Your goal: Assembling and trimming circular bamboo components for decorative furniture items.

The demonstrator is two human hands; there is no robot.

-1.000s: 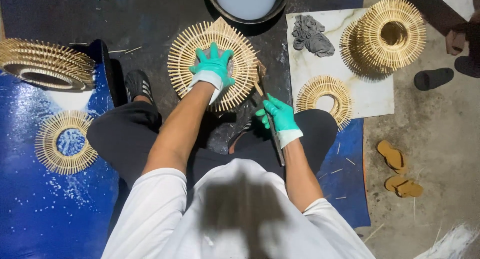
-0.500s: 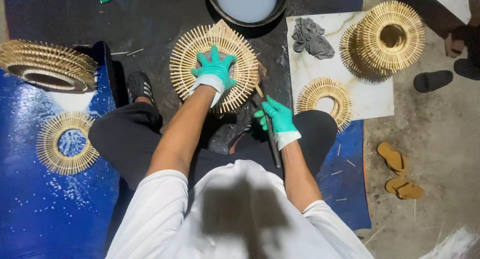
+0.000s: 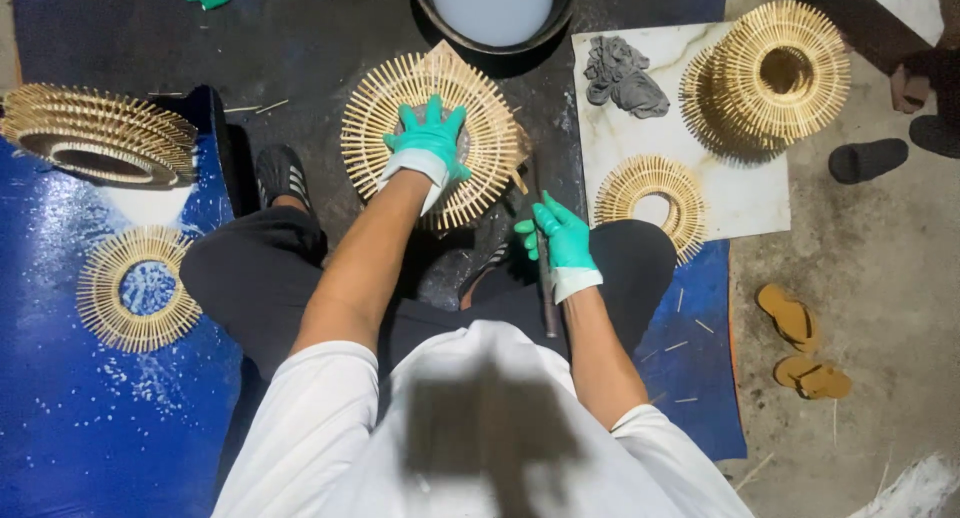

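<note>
Both hands gloved: our left hand (image 3: 432, 138) spread flat on round sunburst ring of pale bamboo sticks (image 3: 372, 128), below grey basin (image 3: 497, 8) | right hand (image 3: 560, 240) gripping dark-handled brush (image 3: 546, 288), just right of ring | tip: keep ring pinned, light even strokes.

The bucket (image 3: 495, 18) is cut off by the top edge, and the left hand (image 3: 432, 138) hides the sunburst frame's (image 3: 380, 108) centre.

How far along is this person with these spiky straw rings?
Several finished-looking rings lie around: a stack on the white sheet, a single ring beside it, more on the left. In hand: the left hand presses the middle ring flat, while the right hand grips a dark stick-like tool. How much remains on this ring is unclear.
</note>
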